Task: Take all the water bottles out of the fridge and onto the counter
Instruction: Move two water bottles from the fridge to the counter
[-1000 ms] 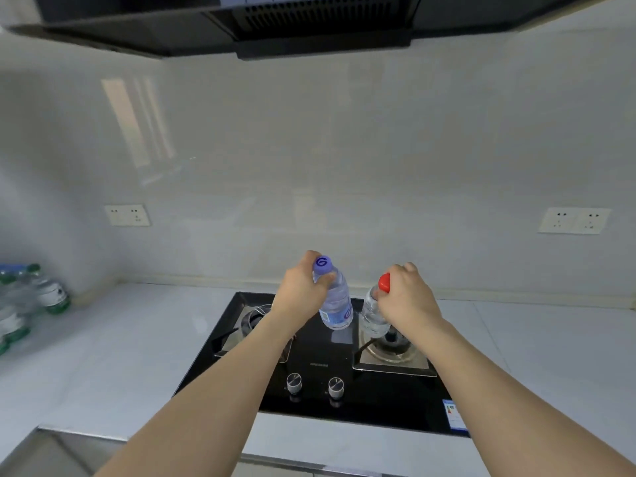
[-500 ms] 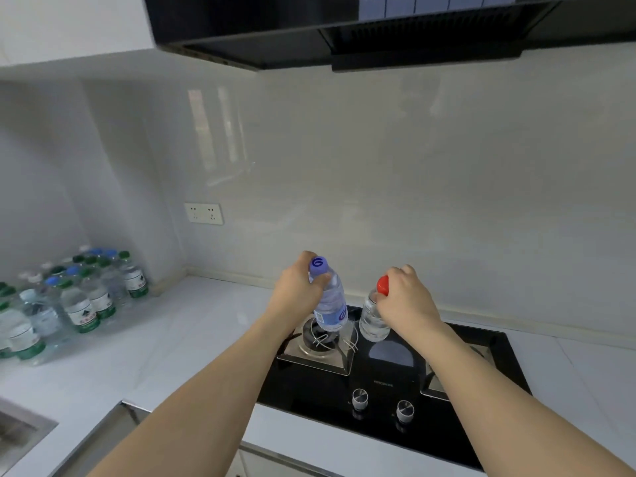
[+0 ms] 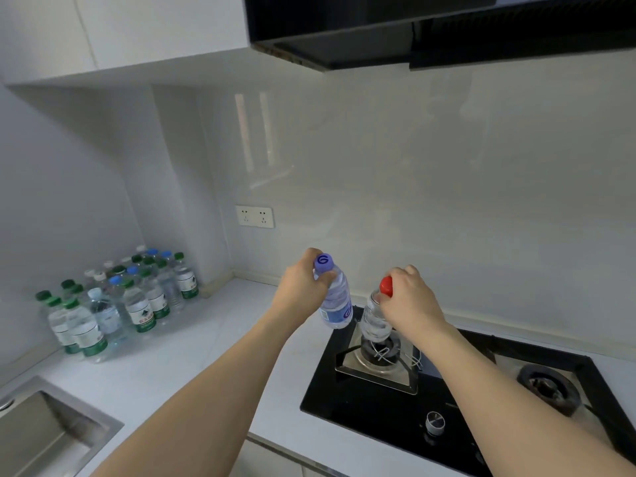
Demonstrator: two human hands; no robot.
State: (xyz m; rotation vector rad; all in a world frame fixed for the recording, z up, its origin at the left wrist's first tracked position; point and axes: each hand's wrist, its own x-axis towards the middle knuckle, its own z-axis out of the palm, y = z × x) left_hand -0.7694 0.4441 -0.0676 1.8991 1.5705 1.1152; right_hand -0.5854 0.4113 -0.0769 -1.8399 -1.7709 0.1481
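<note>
My left hand (image 3: 301,285) grips a water bottle with a purple cap and blue label (image 3: 335,304) by its neck, held in the air above the counter's middle. My right hand (image 3: 409,297) grips a clear red-capped bottle (image 3: 375,320) near its top, over the hob's left burner. Both bottles hang tilted, close together. Several water bottles with green, blue and white caps (image 3: 120,301) stand grouped in the back left corner of the white counter (image 3: 192,349). The fridge is out of view.
A black gas hob (image 3: 447,394) with two burners and a knob (image 3: 435,421) fills the right. A steel sink (image 3: 44,428) sits at bottom left. A range hood (image 3: 430,25) hangs overhead, and a wall socket (image 3: 255,216) is on the backsplash.
My view has swung left, bringing the bottle group, corner and sink into sight. Both hands have carried their bottles leftward over the hob toward the counter.
</note>
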